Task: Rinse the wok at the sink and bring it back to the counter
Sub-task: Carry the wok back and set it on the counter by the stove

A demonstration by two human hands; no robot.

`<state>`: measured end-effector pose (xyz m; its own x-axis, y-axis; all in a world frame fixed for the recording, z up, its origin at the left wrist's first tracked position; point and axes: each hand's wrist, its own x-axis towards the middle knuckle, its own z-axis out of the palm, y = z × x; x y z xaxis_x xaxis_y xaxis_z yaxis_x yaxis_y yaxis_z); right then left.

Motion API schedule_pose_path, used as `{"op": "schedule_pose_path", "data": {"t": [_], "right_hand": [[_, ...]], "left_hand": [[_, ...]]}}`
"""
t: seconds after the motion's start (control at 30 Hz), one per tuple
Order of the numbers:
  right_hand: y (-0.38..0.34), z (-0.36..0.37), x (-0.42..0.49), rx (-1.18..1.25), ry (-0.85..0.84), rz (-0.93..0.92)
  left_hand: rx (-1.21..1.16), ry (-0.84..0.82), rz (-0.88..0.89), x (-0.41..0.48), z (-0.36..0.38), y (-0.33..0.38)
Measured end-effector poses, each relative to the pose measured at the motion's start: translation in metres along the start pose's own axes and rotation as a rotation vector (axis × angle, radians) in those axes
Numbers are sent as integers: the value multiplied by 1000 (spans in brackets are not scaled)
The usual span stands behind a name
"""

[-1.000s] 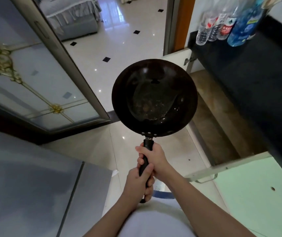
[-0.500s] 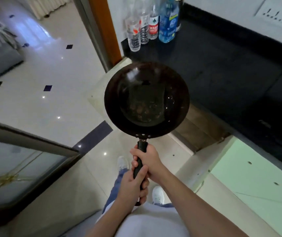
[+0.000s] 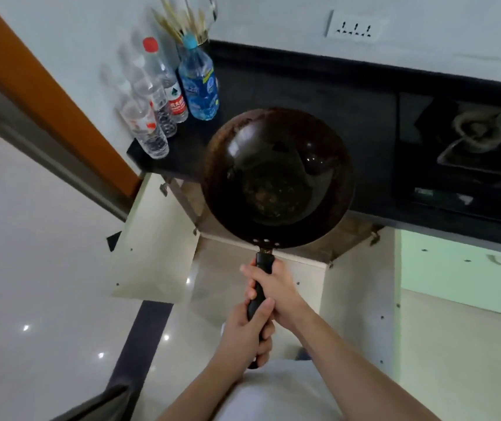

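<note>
A round, dark metal wok (image 3: 276, 177) is held in the air over the front edge of the black stone counter (image 3: 303, 95). Its black handle (image 3: 262, 288) is gripped near the bowl by the right hand (image 3: 281, 291) and lower down by the left hand (image 3: 243, 335). Clear plastic bottles (image 3: 152, 123) are stood at the counter's left end, and a gas burner (image 3: 473, 132) is set at its right. An open cream cabinet door (image 3: 158, 238) is seen below.

Both arms reach fwd from the btm edge, forearms bare and converging. R hand (image 3: 278, 290) wraps the handle (image 3: 263, 260) higher up, fingers curled round it. L hand (image 3: 243, 335) grips lower, nearer the body, thumb on top.
</note>
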<state>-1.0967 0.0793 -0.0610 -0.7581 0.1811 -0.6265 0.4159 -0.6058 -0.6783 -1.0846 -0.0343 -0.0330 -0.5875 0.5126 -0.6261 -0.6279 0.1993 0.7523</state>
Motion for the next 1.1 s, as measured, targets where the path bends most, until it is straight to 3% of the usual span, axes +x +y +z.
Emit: {"op": "schedule_pose_path", "data": {"t": [0.3, 0.77, 1.1], "right_hand": [[-26, 8, 32, 19, 149, -120], [-117, -48, 120, 17, 117, -173], [-154, -50, 160, 118, 170, -102]], "left_hand": [[28, -156, -43, 43, -16, 37], [76, -81, -41, 146, 41, 108], [161, -109, -51, 197, 43, 141]]}}
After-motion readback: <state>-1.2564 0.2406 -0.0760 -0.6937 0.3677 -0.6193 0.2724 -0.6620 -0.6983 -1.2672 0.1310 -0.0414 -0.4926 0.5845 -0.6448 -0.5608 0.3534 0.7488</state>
